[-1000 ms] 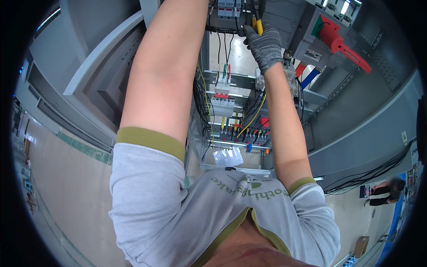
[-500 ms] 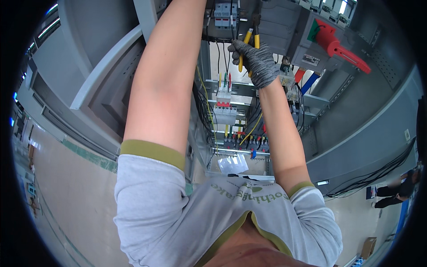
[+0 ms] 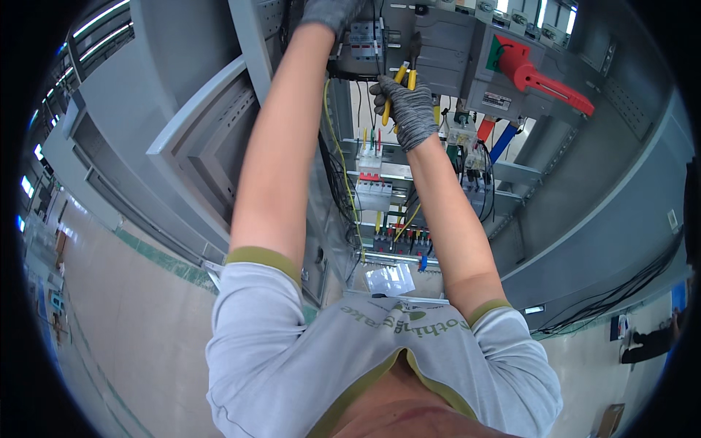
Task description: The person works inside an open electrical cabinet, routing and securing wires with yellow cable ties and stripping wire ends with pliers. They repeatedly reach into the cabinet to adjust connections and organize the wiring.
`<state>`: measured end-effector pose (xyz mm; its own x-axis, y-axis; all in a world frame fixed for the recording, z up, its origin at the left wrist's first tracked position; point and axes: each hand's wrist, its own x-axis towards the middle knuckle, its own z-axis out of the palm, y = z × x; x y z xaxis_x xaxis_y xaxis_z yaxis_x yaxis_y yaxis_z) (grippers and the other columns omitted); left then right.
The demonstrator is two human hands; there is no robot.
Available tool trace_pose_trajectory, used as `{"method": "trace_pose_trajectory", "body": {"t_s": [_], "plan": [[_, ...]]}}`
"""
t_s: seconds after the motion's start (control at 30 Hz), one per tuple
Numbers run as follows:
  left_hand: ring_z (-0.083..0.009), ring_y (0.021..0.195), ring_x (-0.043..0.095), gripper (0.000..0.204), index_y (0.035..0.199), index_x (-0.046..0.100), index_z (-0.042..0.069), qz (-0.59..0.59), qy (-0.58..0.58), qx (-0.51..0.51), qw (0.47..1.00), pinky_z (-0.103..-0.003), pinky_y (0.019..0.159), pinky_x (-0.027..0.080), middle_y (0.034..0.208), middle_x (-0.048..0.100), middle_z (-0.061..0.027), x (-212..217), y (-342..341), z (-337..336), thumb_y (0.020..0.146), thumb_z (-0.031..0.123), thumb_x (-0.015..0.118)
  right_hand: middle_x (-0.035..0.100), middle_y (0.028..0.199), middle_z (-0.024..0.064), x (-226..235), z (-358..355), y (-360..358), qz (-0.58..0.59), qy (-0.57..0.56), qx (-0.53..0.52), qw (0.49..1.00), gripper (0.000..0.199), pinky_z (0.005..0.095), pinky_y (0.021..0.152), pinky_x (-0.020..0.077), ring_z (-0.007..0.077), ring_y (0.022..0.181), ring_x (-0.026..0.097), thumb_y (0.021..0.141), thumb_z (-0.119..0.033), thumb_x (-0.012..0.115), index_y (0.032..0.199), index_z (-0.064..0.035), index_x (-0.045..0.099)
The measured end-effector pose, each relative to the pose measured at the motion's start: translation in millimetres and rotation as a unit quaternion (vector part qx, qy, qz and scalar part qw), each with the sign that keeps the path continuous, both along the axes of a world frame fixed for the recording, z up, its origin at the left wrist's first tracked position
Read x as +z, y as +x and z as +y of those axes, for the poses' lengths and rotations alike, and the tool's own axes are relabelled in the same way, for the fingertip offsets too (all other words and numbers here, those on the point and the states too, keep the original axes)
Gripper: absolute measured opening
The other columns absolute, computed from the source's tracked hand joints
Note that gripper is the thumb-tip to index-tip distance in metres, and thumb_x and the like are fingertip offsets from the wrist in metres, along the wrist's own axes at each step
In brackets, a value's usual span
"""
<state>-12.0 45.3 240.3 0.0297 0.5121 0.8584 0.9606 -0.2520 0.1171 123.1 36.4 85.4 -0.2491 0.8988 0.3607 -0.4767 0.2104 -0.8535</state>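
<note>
My right hand [image 3: 406,113], in a grey knit glove, grips yellow-handled pliers [image 3: 411,79]. Their dark head points up, in front of a grey switch body [image 3: 442,55]. My left hand [image 3: 332,13] wears a similar glove and reaches up to the top edge, where its fingers are cut off from view. Just right of it sits a small grey block of breakers or fuse holders [image 3: 366,40] with a black wire running down across it. Thin black wires hang below this block, close to my right fingertips. I cannot tell what the left fingers touch.
A red rotary handle [image 3: 544,80] sticks out at the right. Below are a white breaker [image 3: 374,196], a terminal row [image 3: 409,239] and a clear plastic bag [image 3: 391,279]. An open cabinet door [image 3: 197,146] stands left. Another person [image 3: 650,343] is at the far right.
My left glove has come into sight at the top edge as the view shifted. The right hand still holds the pliers, and their handles look closer together.
</note>
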Motion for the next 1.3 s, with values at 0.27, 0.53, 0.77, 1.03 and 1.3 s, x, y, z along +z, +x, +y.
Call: {"method": "trace_pose_trajectory", "body": {"t_s": [0.27, 0.53, 0.77, 1.03, 1.3], "plan": [[-0.0179, 0.104, 0.062, 0.04, 0.129, 0.056, 0.012, -0.244, -0.181, -0.399, 0.865, -0.033, 0.092, 0.049, 0.112, 0.066, -0.0081, -109, -16, -32, 0.089, 0.013, 0.062, 0.066, 0.075, 0.012, 1, 3, -2, -0.02, 0.014, 0.036, 0.999, 0.013, 0.0274, 0.052, 0.0544, 0.0154, 0.057, 0.061, 0.088, -0.007, 0.063, 0.096, 0.0023, 0.06], [-0.0195, 0.092, 0.067, 0.031, 0.112, 0.062, 0.002, -0.312, -0.264, -0.439, 0.8, -0.031, 0.079, 0.054, 0.1, 0.069, -0.0103, -91, -20, -23, 0.083, 0.009, 0.068, 0.067, 0.077, 0.0086, -7, 8, 13, -0.179, 0.111, -0.011, 0.977, 0.019, 0.0301, 0.059, 0.0526, 0.0158, 0.066, 0.063, 0.091, -0.018, 0.061, 0.097, -0.0006, 0.063], [-0.0192, 0.086, 0.067, 0.026, 0.105, 0.064, 0.0, -0.288, -0.298, -0.411, 0.812, -0.031, 0.078, 0.056, 0.095, 0.068, -0.0089, -77, -30, -26, 0.08, 0.002, 0.069, 0.066, 0.085, 0.0178, 35, -13, 83, -0.651, 0.386, -0.203, 0.622, 0.038, 0.0419, 0.074, 0.0505, 0.0315, 0.08, 0.064, 0.092, -0.04, 0.054, 0.099, -0.0042, 0.066], [-0.0172, 0.083, 0.067, 0.029, 0.106, 0.064, 0.0, -0.298, -0.327, -0.423, 0.791, -0.028, 0.073, 0.056, 0.093, 0.069, -0.0081, -60, -28, -37, 0.078, 0.001, 0.07, 0.067, 0.093, 0.0169, 100, -18, 70, -0.781, 0.315, -0.147, 0.519, 0.036, 0.0397, 0.078, 0.0532, 0.028, 0.086, 0.067, 0.09, -0.034, 0.061, 0.114, -0.0069, 0.062], [-0.0132, 0.077, 0.066, 0.028, 0.105, 0.064, 0.001, -0.284, -0.314, -0.384, 0.82, -0.026, 0.065, 0.054, 0.089, 0.068, -0.006, -60, -19, -42, 0.078, 0.006, 0.072, 0.067, 0.1, 0.0166, 100, 22, 74, -0.791, 0.418, -0.157, 0.417, 0.038, 0.0384, 0.085, 0.0529, 0.0302, 0.091, 0.066, 0.09, -0.031, 0.063, 0.117, -0.0051, 0.06]]}}
